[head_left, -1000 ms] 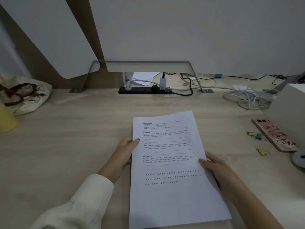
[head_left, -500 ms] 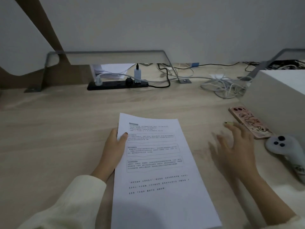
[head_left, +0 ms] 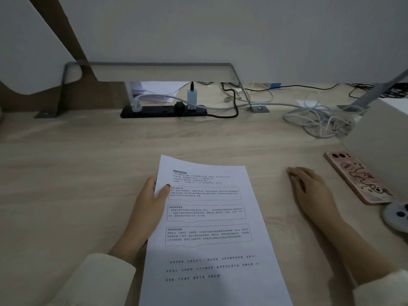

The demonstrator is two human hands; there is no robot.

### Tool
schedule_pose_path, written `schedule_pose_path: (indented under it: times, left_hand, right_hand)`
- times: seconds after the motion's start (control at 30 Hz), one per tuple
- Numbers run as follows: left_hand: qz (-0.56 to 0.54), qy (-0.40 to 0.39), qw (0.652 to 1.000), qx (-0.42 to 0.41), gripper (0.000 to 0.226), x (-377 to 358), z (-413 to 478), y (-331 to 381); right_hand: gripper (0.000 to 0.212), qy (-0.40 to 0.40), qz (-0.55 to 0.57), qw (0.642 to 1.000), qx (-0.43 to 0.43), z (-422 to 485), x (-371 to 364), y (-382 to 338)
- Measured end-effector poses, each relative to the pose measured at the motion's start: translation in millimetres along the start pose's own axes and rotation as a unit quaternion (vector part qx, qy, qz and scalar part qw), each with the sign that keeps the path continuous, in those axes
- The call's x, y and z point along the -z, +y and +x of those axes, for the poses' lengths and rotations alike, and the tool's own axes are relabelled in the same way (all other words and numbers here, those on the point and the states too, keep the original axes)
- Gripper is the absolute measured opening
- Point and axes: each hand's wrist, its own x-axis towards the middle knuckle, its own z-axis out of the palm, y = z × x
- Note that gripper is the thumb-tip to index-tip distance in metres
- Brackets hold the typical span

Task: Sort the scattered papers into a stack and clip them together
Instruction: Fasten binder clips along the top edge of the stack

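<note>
A stack of white printed papers [head_left: 212, 235] lies on the wooden desk [head_left: 66, 184] in front of me, its far left corner slightly lifted. My left hand [head_left: 148, 208] grips the stack's left edge, thumb on the top sheet and fingers underneath. My right hand [head_left: 311, 191] rests palm down on the desk to the right of the stack, apart from it and just left of a phone. Its fingers lie together with the tips bent down. No binder clip shows; whatever lies under that hand is hidden.
A pink phone [head_left: 357, 175] lies at the right, with a white controller [head_left: 397, 217] near it and a white box [head_left: 382, 129] behind. A black power strip [head_left: 163, 111] and tangled cables [head_left: 320, 120] run along the back of the desk.
My right hand left the stack's right edge and reached right toward the phone, where small clips lay; its spread fingers have since drawn together. The view turned right. My left hand keeps its grip.
</note>
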Motion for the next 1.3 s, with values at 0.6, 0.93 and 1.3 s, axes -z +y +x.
schedule_pose_path:
  times: [0.6, 0.93, 1.3]
  left_hand:
    - [-0.021, 0.077, 0.997, 0.019, 0.015, 78, 2, -26]
    - [-0.014, 0.055, 0.997, -0.048, 0.028, 77, 10, -39]
    - [-0.020, 0.025, 0.999, -0.006, 0.030, 81, 10, -38]
  right_hand:
    - [0.028, -0.015, 0.027, 0.995, 0.091, -4, -27, -114]
    - [0.024, -0.240, 0.279, 0.930, 0.007, 5, 13, -194]
    - [0.029, -0.426, 0.358, 0.829, -0.059, -10, -56, -269]
